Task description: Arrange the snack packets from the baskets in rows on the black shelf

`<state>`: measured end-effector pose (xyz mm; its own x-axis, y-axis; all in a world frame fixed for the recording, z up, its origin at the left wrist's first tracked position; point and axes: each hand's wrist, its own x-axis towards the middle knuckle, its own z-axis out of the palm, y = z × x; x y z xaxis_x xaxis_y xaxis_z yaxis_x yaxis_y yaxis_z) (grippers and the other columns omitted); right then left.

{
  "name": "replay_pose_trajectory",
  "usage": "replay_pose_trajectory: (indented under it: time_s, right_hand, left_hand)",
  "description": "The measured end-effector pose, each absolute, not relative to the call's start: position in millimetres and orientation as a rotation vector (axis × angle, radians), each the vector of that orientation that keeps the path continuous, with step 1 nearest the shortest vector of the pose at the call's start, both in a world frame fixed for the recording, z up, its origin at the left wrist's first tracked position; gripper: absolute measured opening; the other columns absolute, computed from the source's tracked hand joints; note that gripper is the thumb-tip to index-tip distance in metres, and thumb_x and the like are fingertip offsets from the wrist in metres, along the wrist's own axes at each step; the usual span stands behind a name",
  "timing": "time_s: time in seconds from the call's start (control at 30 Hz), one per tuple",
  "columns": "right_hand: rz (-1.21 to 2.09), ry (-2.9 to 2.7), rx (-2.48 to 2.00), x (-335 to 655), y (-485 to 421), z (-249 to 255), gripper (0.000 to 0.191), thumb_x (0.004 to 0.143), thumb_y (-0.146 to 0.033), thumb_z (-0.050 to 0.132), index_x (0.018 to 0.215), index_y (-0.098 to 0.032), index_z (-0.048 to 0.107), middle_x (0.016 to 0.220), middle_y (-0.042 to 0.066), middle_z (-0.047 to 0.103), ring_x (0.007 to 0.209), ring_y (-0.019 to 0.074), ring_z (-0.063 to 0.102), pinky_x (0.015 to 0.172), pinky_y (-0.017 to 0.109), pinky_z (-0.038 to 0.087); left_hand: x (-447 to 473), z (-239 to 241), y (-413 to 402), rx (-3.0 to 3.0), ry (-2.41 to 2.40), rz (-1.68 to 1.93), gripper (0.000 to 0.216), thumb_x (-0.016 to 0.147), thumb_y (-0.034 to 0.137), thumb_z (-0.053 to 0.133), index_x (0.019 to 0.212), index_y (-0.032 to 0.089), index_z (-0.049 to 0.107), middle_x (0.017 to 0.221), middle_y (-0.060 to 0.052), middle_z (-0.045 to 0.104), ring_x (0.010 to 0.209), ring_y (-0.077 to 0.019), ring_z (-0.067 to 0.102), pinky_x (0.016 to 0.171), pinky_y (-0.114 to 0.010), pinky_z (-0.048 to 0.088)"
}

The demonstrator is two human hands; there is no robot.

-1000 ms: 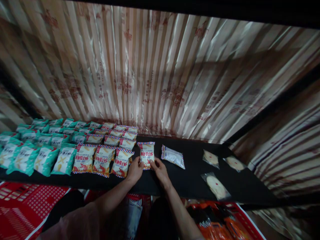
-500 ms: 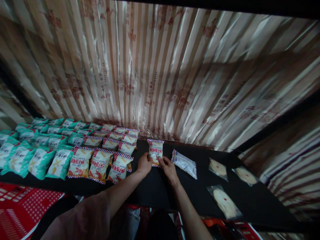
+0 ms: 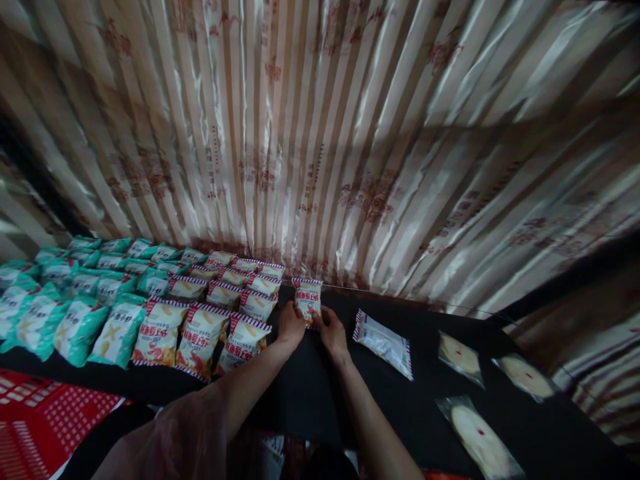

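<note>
Between my two hands a snack bag with a striped top edge and orange-red print stands upright near the back of the black shelf. My left hand grips its left side and my right hand its right side, low down. Just left of it are rows of matching snack bags, standing close together. To the right of my right hand a similar bag lies flat with its silvery-white back showing.
Several teal snack bags fill the shelf's left end. Flat round items in clear wrappers lie at the right. A red plastic basket sits below at the left. Striped, printed sheeting hangs behind the shelf.
My hands and the bag between them have shifted slightly left and back, closer to the standing rows. The camera view has also moved a little.
</note>
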<state>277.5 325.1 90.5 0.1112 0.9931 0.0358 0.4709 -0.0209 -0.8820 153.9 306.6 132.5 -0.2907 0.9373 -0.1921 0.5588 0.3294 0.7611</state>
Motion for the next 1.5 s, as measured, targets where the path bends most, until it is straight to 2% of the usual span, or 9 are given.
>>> replay_pose_trajectory:
  time_s: [0.3,0.5,0.7,0.93,1.07,1.13,1.3,1.4,1.5]
  right_hand:
    - [0.833,-1.403,-1.603,259,353,81,0.035,0.076,-0.041,0.052,0.102,-0.019,0.062,0.085,0.005,0.072,0.074,0.0205,0.068,0.070,0.031,0.053]
    - [0.801,-1.450,-1.581,252,362,83,0.032,0.075,-0.037,0.051,0.099,-0.021,0.064,0.087,0.005,0.072,0.077,0.0198,0.067,0.071,0.031,0.052]
    - [0.643,-1.568,-1.717,246,363,88,0.034,0.078,-0.039,0.048,0.102,-0.025,0.068,0.090,0.004,0.072,0.081,0.0209,0.065,0.075,0.031,0.049]
    - [0.490,-1.628,-1.760,243,357,83,0.055,0.082,-0.040,0.044,0.133,-0.022,0.047,0.100,0.010,0.068,0.089,0.0243,0.063,0.077,0.035,0.047]
    - [0.463,-1.694,-1.700,244,359,79,0.047,0.079,-0.035,0.048,0.123,-0.023,0.058,0.095,0.007,0.069,0.089,0.0226,0.063,0.085,0.034,0.044]
    - [0.468,-1.729,-1.666,244,361,78,0.048,0.078,-0.033,0.049,0.124,-0.022,0.057,0.095,0.007,0.070,0.088,0.0221,0.063,0.087,0.035,0.044]
    - [0.452,-1.768,-1.618,243,354,74,0.052,0.080,-0.034,0.043,0.129,-0.016,0.051,0.107,0.011,0.067,0.098,0.0238,0.061,0.090,0.039,0.042]
    - [0.387,-1.702,-1.605,242,346,70,0.050,0.081,-0.035,0.042,0.125,-0.014,0.054,0.117,0.014,0.063,0.108,0.0254,0.056,0.095,0.041,0.039]
    - [0.328,-1.660,-1.601,242,335,65,0.047,0.081,-0.035,0.041,0.118,-0.012,0.059,0.120,0.016,0.060,0.116,0.0267,0.050,0.098,0.043,0.036]
  left_hand:
    - [160,122,303,1.533,2.021,0.809,0.045,0.087,0.009,0.039,0.131,0.003,0.044,0.142,-0.016,0.042,0.135,-0.0219,0.033,0.113,-0.030,0.023]
    - [157,112,308,1.495,1.979,0.901,0.045,0.085,0.008,0.040,0.129,0.007,0.048,0.142,-0.015,0.042,0.135,-0.0228,0.034,0.113,-0.034,0.025]
    - [156,116,307,1.485,1.984,0.905,0.044,0.084,0.008,0.041,0.126,0.005,0.050,0.142,-0.018,0.040,0.135,-0.0240,0.033,0.113,-0.034,0.023]
    - [156,120,307,1.513,1.989,0.842,0.045,0.086,0.013,0.040,0.130,0.005,0.047,0.145,-0.017,0.037,0.137,-0.0248,0.028,0.114,-0.035,0.021]
    - [157,121,309,1.484,1.982,0.855,0.045,0.085,0.011,0.040,0.129,0.007,0.048,0.145,-0.017,0.036,0.138,-0.0251,0.027,0.114,-0.037,0.022]
    - [158,121,309,1.476,1.966,0.865,0.044,0.085,0.010,0.040,0.128,0.005,0.049,0.145,-0.019,0.034,0.138,-0.0265,0.026,0.114,-0.039,0.021]
    - [161,121,305,1.459,1.960,0.908,0.041,0.085,0.010,0.040,0.123,0.007,0.054,0.147,-0.018,0.032,0.139,-0.0266,0.025,0.114,-0.039,0.022]
    - [164,120,300,1.455,1.944,0.931,0.042,0.084,0.009,0.040,0.124,0.011,0.054,0.148,-0.012,0.032,0.139,-0.0238,0.023,0.115,-0.037,0.022]
    - [166,122,292,1.457,1.916,0.958,0.041,0.086,0.011,0.039,0.124,0.011,0.054,0.147,-0.012,0.035,0.139,-0.0224,0.025,0.115,-0.035,0.022]
